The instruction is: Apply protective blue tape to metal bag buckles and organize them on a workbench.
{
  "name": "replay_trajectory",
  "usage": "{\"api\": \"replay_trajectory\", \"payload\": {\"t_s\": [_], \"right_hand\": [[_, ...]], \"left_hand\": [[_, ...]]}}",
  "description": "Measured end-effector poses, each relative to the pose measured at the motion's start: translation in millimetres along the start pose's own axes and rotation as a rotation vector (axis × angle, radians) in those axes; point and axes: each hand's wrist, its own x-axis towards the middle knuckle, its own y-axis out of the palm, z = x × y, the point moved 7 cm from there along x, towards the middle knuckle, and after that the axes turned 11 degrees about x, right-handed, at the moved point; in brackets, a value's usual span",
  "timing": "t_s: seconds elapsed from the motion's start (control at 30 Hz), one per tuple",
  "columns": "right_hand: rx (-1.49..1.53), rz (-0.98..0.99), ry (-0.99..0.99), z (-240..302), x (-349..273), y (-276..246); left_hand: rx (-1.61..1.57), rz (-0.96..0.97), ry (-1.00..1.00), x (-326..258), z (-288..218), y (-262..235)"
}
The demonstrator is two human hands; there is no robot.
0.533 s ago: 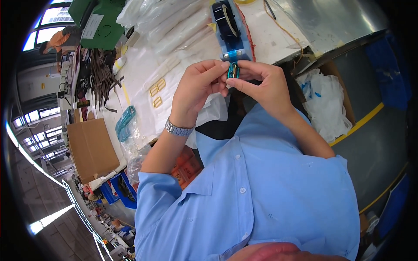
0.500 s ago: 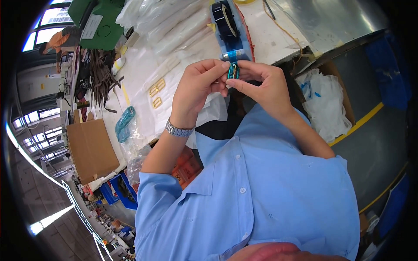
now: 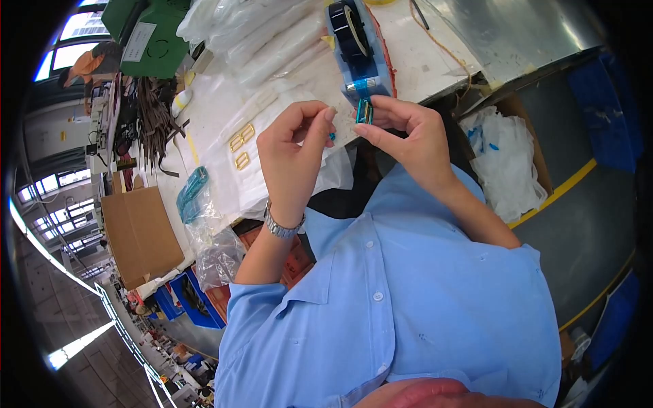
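Note:
A tape dispenser (image 3: 381,62) with a dark roll (image 3: 350,32) stands at the table edge, and blue tape (image 3: 362,88) shows at its front. Just below it, my right hand (image 3: 416,132) grips a small metal buckle (image 3: 366,112) with shiny blue film on it, between thumb and fingers. To the left, my left hand (image 3: 296,144) is closed in a pinch, apart from the buckle. A tiny blue scrap of tape (image 3: 332,136) shows at its fingers. Gold buckles (image 3: 241,137) lie on white sheeting farther left.
Clear plastic bags (image 3: 252,41) cover the far table. A bag of teal pieces (image 3: 194,190) hangs near the left edge, beside a cardboard box (image 3: 143,234). Dark straps (image 3: 156,115) and a green machine (image 3: 156,44) stand beyond. A carton with white plastic (image 3: 507,163) sits at right.
My left hand has drawn away from the buckle, leftward, with a blue scrap at its fingers. My right hand stays at the dispenser, still gripping the buckle.

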Motion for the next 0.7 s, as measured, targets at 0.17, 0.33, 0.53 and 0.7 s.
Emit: {"api": "replay_trajectory", "payload": {"t_s": [0.17,0.33,0.53,0.7], "right_hand": [[0.234,-0.025,0.105,-7.1,-2.7,4.3],[0.272,-0.036,0.13,-9.9,-3.2,4.3],[0.229,-0.005,0.187,-9.1,4.2,1.5],[0.217,-0.006,0.174,-7.3,7.6,5.7]], "left_hand": [[0.293,-0.072,0.37,-24.6,-20.6,24.6],[0.339,-0.194,0.429,-26.3,-11.3,33.0],[0.36,-0.273,0.49,-25.2,-11.6,33.7],[0.231,-0.248,0.408,-19.2,-5.4,33.2]]}}
